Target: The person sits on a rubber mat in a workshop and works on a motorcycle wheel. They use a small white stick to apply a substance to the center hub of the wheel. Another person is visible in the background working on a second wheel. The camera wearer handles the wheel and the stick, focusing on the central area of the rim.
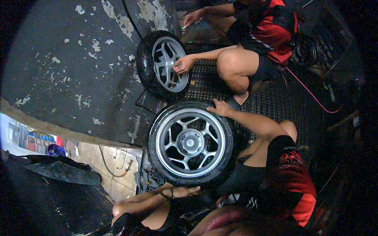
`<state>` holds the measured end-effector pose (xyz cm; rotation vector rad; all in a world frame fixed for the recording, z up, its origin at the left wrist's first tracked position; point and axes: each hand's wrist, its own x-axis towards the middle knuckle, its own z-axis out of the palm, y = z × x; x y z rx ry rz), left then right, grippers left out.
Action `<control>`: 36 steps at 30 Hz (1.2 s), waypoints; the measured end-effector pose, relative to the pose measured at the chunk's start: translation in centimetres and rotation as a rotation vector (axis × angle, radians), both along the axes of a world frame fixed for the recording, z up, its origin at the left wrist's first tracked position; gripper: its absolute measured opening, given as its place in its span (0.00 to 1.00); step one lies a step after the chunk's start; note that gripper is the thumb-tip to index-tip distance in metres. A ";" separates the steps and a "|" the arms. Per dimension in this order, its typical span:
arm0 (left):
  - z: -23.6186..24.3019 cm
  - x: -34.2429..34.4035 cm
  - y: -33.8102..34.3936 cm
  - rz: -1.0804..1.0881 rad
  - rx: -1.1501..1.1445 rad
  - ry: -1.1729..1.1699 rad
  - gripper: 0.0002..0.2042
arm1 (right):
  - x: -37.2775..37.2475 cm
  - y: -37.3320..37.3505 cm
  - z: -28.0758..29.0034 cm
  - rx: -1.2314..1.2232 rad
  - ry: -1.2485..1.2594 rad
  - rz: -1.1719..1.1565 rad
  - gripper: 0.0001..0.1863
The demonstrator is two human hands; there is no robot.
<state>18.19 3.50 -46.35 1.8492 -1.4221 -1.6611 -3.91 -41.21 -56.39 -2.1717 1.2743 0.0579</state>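
Observation:
A scooter wheel [189, 142] with a silver spoked rim and a black, wet-looking tyre stands in front of me, its rim face turned up to view. My right hand [221, 108] grips the tyre's far right edge, fingers bent over it. At the near edge, my left hand [182, 192], with a dark band at the wrist, lies along the tyre with its fingers fairly straight, holding that side. Just beyond, a second wheel [167, 65] with a grey rim leans beside a co-worker, whose hand [182, 64] touches its spokes. The co-worker's other hand [193, 17] holds a small, thin pale item.
A dark platform [78, 59] with peeling paint fills the left. Black grating [271, 102] covers the floor at right, crossed by a pink hose [311, 89]. Tiles [118, 157] at lower left carry a hose with an orange fitting [126, 170]. The crouching co-worker [260, 43] is close by.

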 end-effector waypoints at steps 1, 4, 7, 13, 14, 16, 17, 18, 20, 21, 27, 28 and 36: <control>0.2 -0.6 -0.9 -0.018 -0.041 0.002 0.23 | 0.5 0.0 1.5 -0.014 0.001 0.067 0.45; 1.5 -2.5 -3.2 -0.097 -0.305 0.069 0.23 | 1.5 0.9 5.7 -0.069 0.045 0.284 0.40; 7.6 -2.4 -7.3 -0.212 0.185 -0.201 0.26 | 2.3 2.4 9.8 -0.138 -0.006 0.545 0.24; 9.3 0.7 -10.6 -0.151 -0.079 -0.298 0.21 | -0.5 4.1 15.7 -0.048 -0.183 0.665 0.10; 8.3 1.2 -11.1 -0.128 -0.226 -0.291 0.19 | -1.3 4.0 15.7 -0.122 -0.257 0.681 0.10; 4.8 2.6 -12.2 -0.078 -0.415 -0.336 0.16 | -1.9 4.4 16.3 -0.031 -0.224 0.583 0.09; 2.7 2.8 -13.1 -0.056 -0.459 -0.378 0.14 | -2.2 4.6 16.6 0.009 -0.203 0.529 0.09; 0.7 2.5 -13.8 -0.029 -0.501 -0.410 0.13 | -2.5 4.6 16.5 0.004 -0.211 0.530 0.09; -4.4 2.1 -14.3 -0.061 -0.535 -0.522 0.12 | -1.4 4.9 16.5 -0.007 -0.288 0.603 0.09; -7.0 1.8 -14.9 -0.083 -0.562 -0.572 0.12 | -1.1 4.9 16.4 -0.020 -0.320 0.632 0.09; -14.5 -1.8 -18.1 -0.055 -0.677 -0.638 0.16 | -2.2 4.6 16.1 -0.221 -0.346 0.747 0.08; -15.8 -1.5 -17.9 0.023 -0.572 -0.537 0.15 | -2.2 4.6 16.1 -0.198 -0.340 0.746 0.07; -11.9 -3.1 -16.4 0.153 -0.559 -0.604 0.18 | -4.9 3.6 15.9 -0.153 -0.287 0.743 0.07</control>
